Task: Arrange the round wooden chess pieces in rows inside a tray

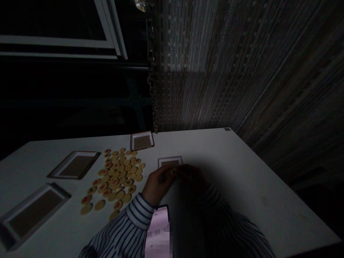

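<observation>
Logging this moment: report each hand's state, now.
Left hand: closed, holding a round piece at the fingertips.
Right hand: fingers by the same piece; too dark to tell whether it grips.

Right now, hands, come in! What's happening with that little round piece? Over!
Left hand: pinching small, round tan disc. Right hand: alongside, grip lost in shadow. White-rimmed, brown-bottomed rectangular tray: just beyond, partly hidden by hands.
</observation>
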`<state>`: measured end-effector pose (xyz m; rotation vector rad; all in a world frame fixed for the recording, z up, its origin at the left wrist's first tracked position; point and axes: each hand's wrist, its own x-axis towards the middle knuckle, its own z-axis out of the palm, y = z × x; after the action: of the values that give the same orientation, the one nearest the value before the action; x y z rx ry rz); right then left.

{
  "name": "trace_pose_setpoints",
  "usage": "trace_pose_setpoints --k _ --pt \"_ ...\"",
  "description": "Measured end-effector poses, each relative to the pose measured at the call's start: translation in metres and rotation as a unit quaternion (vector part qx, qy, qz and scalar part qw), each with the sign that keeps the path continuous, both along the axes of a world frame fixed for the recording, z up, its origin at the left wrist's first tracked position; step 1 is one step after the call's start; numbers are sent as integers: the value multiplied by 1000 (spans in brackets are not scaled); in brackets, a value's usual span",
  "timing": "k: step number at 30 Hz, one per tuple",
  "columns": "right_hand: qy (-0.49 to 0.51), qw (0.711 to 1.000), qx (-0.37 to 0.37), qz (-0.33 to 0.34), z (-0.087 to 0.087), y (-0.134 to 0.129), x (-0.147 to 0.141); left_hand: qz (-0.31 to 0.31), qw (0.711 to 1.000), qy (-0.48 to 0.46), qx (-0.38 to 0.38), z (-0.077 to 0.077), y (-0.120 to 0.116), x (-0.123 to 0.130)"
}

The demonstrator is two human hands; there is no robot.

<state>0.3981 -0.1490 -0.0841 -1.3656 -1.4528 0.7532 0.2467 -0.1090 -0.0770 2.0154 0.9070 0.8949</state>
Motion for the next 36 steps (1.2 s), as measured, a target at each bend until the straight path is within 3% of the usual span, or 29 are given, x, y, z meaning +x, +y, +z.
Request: trace_pose_setpoints --k 10,15,23,36 --pt "-53 999 -4 -11 -1 1 2 16 980 -68 -185 5 0 4" --pt "-94 995 21 -23 -8 3 2 38 976 -87 -197 6 0 3" --pt "-107 991 73 -35 -3 -1 -5 38 977 -94 -189 6 3 -2" --pt "-210 935 285 -6 -4 3 -6 71 980 -89 -166 -1 5 -4"
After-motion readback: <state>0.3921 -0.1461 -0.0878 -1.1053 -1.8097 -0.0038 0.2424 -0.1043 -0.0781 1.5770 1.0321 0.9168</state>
